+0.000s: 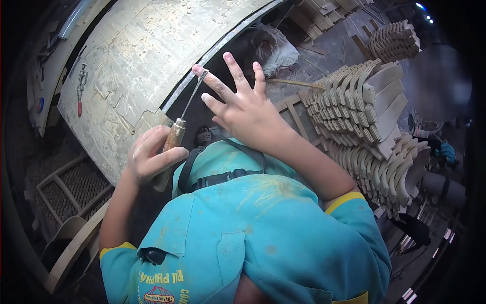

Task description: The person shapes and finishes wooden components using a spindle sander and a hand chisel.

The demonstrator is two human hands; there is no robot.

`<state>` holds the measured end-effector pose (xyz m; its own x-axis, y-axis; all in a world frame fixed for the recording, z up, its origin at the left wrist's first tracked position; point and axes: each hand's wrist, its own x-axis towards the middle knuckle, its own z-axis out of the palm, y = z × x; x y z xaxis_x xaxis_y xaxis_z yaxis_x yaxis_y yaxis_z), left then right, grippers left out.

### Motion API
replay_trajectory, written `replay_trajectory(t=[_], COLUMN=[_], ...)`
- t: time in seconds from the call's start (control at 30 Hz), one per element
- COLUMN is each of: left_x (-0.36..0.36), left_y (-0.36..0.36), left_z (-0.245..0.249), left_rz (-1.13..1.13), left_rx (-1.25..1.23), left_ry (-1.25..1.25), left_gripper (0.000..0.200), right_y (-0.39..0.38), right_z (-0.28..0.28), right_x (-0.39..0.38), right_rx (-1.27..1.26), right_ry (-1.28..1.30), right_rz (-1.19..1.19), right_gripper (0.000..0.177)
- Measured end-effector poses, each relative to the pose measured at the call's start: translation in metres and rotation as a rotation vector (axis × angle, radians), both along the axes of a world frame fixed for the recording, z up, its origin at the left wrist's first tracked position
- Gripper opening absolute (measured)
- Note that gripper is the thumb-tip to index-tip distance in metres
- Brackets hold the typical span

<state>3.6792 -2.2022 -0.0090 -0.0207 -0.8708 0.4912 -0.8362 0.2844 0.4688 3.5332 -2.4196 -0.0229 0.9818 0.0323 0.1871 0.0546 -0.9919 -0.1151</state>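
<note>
My left hand [152,154] is wrapped round the wooden handle of a thin metal tool [191,99], which points up and to the right. The tool's tip lies at the fingertip of my right hand [243,101] that reaches furthest left. That hand has its fingers spread, with pale dust on them, and grips nothing. Both hands are above the near edge of a large pale worktable [136,55]. A small metal tool with a red end [80,91] lies on the table at the left.
Stacks of curved wooden pieces [349,106] stand at the right, with more stacks [395,40] behind. A plastic bag [278,50] is beyond the table edge. At lower left are a slatted wooden frame [71,187] and a curved wooden part [76,248]. A person [445,151] is at the far right.
</note>
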Motion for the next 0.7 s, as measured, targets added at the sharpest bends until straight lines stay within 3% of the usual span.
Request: replay_trajectory(t=[0.37, 0.57, 0.7], left_x=[-0.022, -0.038, -0.053], left_y=[-0.007, -0.014, -0.008], left_z=[-0.006, -0.010, -0.012], left_rz=[-0.033, 0.037, 0.115], left_rx=[0.060, -0.107, -0.172], left_ry=[0.305, 0.709, 1.257], left_gripper=[0.027, 0.020, 0.013], right_y=[-0.001, 0.004, 0.006], right_z=[0.004, 0.004, 0.004], right_x=[-0.013, -0.014, -0.015], right_rx=[0.029, 0.061, 0.055], right_ry=[-0.033, -0.075, -0.065], right_rz=[-0.134, -0.137, -0.139], right_gripper=[0.036, 0.039, 0.039])
